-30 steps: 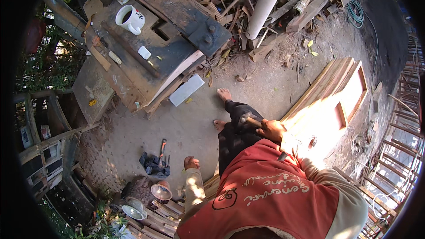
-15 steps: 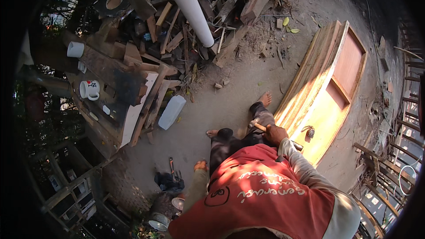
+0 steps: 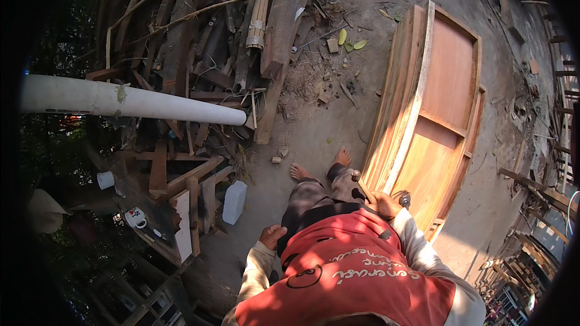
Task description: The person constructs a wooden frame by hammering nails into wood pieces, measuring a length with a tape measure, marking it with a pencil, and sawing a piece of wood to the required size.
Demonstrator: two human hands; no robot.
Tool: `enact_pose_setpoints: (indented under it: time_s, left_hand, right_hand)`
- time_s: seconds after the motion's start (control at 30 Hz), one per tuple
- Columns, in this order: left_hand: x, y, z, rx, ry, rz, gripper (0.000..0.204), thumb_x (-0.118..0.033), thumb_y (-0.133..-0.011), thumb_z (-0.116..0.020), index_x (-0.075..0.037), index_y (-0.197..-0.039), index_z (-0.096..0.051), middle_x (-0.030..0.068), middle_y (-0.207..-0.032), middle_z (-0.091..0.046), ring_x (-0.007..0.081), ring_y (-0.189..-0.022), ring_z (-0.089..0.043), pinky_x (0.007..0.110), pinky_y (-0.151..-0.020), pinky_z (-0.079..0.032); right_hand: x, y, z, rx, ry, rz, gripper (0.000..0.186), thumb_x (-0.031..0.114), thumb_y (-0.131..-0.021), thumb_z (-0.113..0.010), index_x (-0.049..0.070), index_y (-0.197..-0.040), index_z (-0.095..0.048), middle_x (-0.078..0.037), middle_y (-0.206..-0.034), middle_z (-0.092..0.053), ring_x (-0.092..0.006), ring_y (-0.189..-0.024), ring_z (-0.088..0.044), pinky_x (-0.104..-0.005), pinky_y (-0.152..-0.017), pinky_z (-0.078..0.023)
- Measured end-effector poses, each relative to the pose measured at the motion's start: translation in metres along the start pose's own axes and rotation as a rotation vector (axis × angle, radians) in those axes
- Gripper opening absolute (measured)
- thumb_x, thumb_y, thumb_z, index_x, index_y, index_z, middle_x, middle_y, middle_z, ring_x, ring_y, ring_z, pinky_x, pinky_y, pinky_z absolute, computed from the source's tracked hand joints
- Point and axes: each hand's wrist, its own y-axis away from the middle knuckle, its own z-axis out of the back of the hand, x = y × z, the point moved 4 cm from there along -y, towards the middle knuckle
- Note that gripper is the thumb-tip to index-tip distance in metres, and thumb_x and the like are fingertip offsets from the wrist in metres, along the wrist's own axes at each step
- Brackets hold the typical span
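Note:
My right hand point(image 3: 386, 205) is closed round the wooden handle of a hammer point(image 3: 364, 187), whose head points forward over my right leg. Just beyond that hand, a small dark roundish object point(image 3: 403, 198) rests on a stack of framed wooden panels point(image 3: 444, 124); I cannot make out its kind. The panels lie lengthwise to my right, with sun on their near part. Beside my left thigh hangs my left hand point(image 3: 273, 235), its fingers curled in and nothing seen in them.
Scrap timber point(image 3: 175, 42) is heaped at the far left, with a white pipe point(image 3: 181, 108) slanting across it. A white block point(image 3: 235, 202) stands on the ground by a cluttered bench holding a white mug point(image 3: 136, 218). Leaves point(image 3: 350, 43) lie ahead.
The view has turned and shifted, so the pipe and timber sit further left. My left foot has come forward beside the right one. The hammer stays in my right hand.

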Motion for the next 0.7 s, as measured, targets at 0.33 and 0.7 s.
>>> enact_pose_setpoints:
  time_s: [0.33, 0.7]
  left_hand:
    - [-0.243, -0.146, -0.088, 0.318, -0.331, -0.045, 0.046, -0.026, -0.088, -0.072, -0.011, -0.059, -0.039, -0.0076, -0.057, -0.036, 0.0048, -0.058, -0.033, 0.03, -0.052, -0.027]
    - [-0.428, -0.371, -0.073, 0.175, -0.473, 0.08, 0.042, -0.045, -0.092, -0.066, -0.006, -0.078, -0.065, -0.0001, -0.068, -0.056, 0.0095, -0.067, -0.048, 0.031, -0.064, -0.041]
  right_hand:
    - [0.179, -0.029, 0.076, -0.052, -0.032, 0.148, 0.019, 0.023, -0.096, -0.063, 0.004, -0.097, -0.059, 0.002, -0.087, -0.055, -0.013, -0.085, -0.051, -0.0289, -0.078, -0.045]
    - [0.34, -0.152, 0.196, -0.591, -0.363, -0.107, 0.02, 0.014, -0.093, -0.065, 0.001, -0.108, -0.06, 0.001, -0.077, -0.056, -0.0058, -0.06, -0.048, -0.0227, -0.052, -0.039]
